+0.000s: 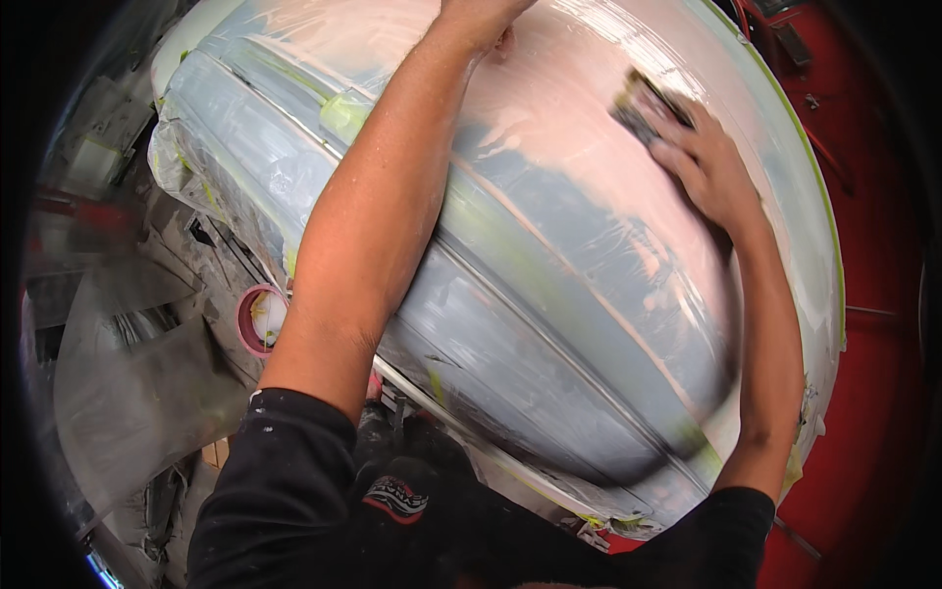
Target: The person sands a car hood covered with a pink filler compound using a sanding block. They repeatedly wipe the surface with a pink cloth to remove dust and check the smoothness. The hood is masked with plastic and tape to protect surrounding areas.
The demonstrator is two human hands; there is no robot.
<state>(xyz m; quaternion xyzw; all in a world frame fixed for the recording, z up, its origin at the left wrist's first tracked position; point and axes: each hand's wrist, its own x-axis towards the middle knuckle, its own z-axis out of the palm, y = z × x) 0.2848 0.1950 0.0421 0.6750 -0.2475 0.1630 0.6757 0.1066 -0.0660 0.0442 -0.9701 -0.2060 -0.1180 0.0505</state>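
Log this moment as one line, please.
left hand: partly cropped, over pink-and-grey panel | right hand: holding small blurred block at panel

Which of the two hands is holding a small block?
The right hand: it grips a small, blurred block at the pink-and-grey panel. The left hand, partly cut off by the top edge, shows no block.
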